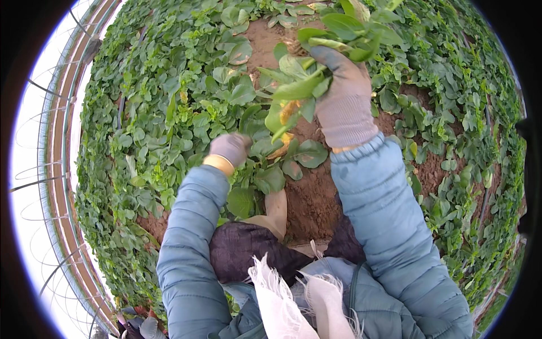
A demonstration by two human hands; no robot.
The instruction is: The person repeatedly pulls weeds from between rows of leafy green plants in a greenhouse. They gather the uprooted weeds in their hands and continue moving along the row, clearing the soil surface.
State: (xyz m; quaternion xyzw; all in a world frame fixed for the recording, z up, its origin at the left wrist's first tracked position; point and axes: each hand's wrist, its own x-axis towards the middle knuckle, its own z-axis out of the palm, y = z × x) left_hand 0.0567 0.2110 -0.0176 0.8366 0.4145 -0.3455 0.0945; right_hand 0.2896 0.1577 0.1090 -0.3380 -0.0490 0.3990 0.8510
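Observation:
My right hand (345,90), in a grey knitted glove with dark-stained fingers, is closed around a bunch of leafy greens (302,87). The bunch is held up above the plants; its leaves are broad and green, and a few are yellow. Lower and to the left, my left hand (228,149), also gloved, is curled closed among the leaves. Its fingertips are turned away, so whatever they grip is hidden. Just right of it, a low plant (271,178) with round leaves and a yellowed leaf (281,146) stands at the edge of bare soil.
Dense green plants (147,118) cover the ground on both sides. Brown soil (313,198) shows between my legs, near a tan boot (275,212). A curved wall with thin hoops (59,164) runs along the left. Part of another person (148,326) appears at the lower left.

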